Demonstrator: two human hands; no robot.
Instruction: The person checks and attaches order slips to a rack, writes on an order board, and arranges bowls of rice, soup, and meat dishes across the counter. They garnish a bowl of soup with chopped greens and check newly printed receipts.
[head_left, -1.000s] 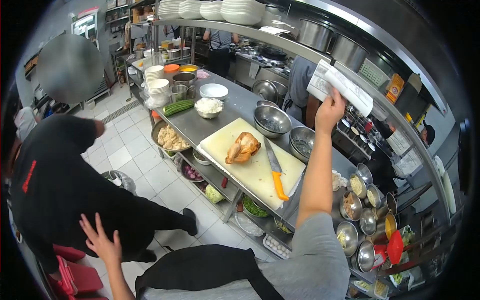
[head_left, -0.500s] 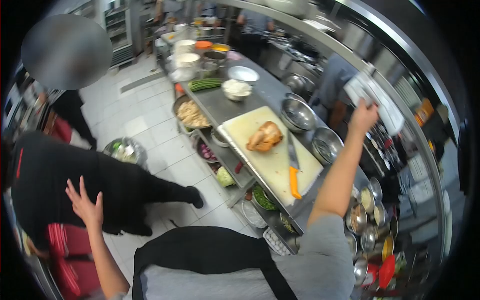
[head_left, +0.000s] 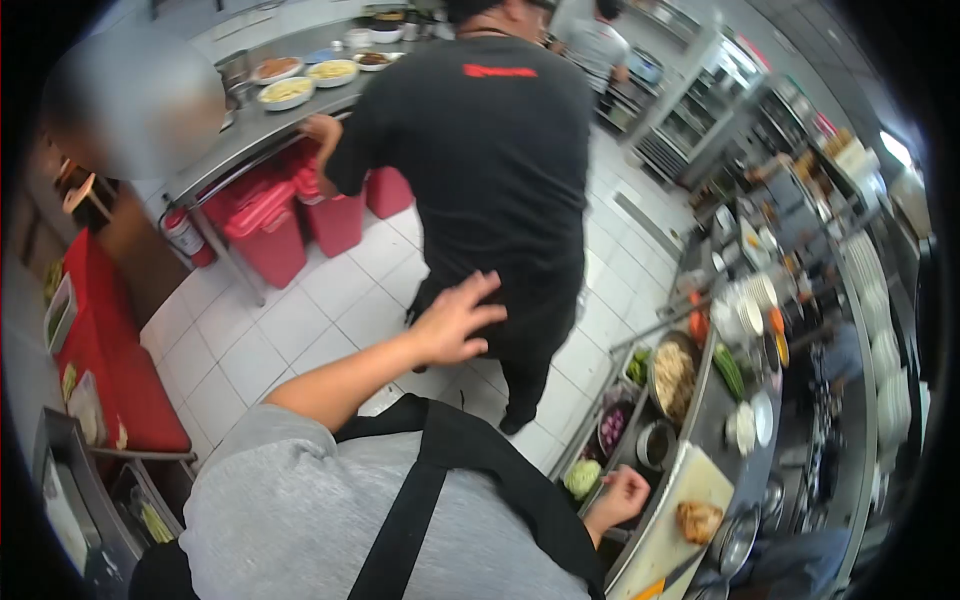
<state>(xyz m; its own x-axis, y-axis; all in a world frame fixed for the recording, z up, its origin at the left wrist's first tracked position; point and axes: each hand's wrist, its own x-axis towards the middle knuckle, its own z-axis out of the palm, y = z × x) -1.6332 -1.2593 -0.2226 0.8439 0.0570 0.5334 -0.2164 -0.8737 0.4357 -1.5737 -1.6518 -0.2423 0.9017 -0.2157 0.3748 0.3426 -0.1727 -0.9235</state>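
Note:
My left hand (head_left: 455,322) is raised with fingers spread and holds nothing; it appears in front of a black-clad person's lower back, and whether it touches is unclear. Low on the right, my right hand (head_left: 624,494) is curled closed with nothing visible in it, beside the left edge of a pale cutting board (head_left: 694,482). A browned whole chicken (head_left: 699,521) lies on that board, near a knife with an orange handle (head_left: 652,589).
The person (head_left: 500,170) stands close ahead. Red bins (head_left: 265,230) sit under a counter with food dishes (head_left: 287,92). A fire extinguisher (head_left: 186,238) hangs at left. Steel bowls (head_left: 738,540), a green gourd (head_left: 729,371) and a white bowl (head_left: 741,428) are on the right counter.
The view has swung left. My right hand has come down from the overhead rail and no longer touches the white papers. The person now appears upright in the centre. My left hand remains spread.

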